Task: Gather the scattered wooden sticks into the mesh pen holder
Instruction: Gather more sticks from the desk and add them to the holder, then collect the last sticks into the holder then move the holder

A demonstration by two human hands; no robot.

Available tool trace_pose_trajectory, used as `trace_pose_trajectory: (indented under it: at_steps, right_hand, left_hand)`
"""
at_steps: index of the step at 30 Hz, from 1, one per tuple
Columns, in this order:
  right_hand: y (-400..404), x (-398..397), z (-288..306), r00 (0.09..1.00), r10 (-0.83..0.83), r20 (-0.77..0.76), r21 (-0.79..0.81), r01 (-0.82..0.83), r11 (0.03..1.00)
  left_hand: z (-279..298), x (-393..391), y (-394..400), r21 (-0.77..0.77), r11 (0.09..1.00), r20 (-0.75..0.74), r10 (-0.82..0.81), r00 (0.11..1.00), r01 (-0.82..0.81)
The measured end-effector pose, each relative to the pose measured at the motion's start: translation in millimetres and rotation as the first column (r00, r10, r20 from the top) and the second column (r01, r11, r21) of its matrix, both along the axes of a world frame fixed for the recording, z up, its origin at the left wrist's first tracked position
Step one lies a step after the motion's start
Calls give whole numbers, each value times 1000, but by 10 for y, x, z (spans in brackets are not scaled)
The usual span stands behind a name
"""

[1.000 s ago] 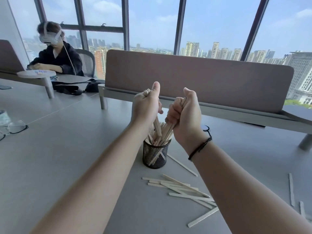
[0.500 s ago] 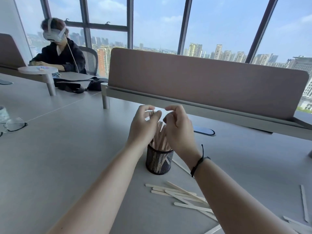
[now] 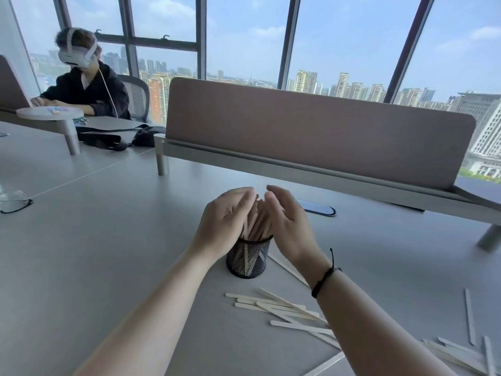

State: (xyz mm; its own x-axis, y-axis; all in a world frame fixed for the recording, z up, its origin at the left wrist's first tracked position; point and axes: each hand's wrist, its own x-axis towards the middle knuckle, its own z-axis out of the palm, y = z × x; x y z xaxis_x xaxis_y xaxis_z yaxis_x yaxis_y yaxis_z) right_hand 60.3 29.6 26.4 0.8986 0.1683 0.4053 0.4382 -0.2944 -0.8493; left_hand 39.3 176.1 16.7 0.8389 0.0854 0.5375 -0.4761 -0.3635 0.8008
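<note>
Both your hands are cupped around the bundle of wooden sticks (image 3: 256, 222) standing in the mesh pen holder (image 3: 249, 258), which sits upright on the grey surface (image 3: 108, 253) right in the middle of the view. Your left hand (image 3: 226, 222) is on the left side of the bundle, palm turned in, fingers relaxed and only gently curved, so that grip is spread rather than clamped. Your right hand (image 3: 288, 223) mirrors it on the right side, fingers straight-ish and loose, with a black wrist cord (image 3: 325, 279) below it. Neither grip is pinching anything; the fingertips sit right next to the stick tops, but I can't tell if they actually touch them.

Plenty of sticks are still lying on the surface: a loose pile (image 3: 282, 310) just on the near side of the holder, one long stick (image 3: 287, 268) running off behind your right wrist, and more scattered sticks (image 3: 469, 348) near the right edge.

Other stuff around: a divider panel (image 3: 311, 131) on the far side, a dark oval thing (image 3: 318, 208) just past your right hand, glasses (image 3: 13, 203) at the far left, and a person in a headset (image 3: 84, 85) at the far-left desk.
</note>
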Motion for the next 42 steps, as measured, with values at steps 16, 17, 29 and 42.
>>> trace_pose_trajectory:
  at_steps: [16, 17, 29, 42]
  right_hand:
    - [-42, -191, -119, 959, 249, -133, 157, -227, 961]
    - [-64, -199, -114, 957, 258, -132, 149, -238, 960]
    - [-1065, -615, -479, 994, -16, -108, -473, -38, 880]
    - [-2533, -1195, -646, 895, -422, 146, -743, 381, 551]
  left_hand:
    - [157, 159, -162, 227, 974, -325, 85, 942, -10]
    - [197, 176, -178, 247, 969, -322, 94, 942, -12]
    - [96, 167, -314, 364, 888, 28, 293, 956, -282]
    - [-551, -748, -1019, 859, 265, -456, 3, 890, 439]
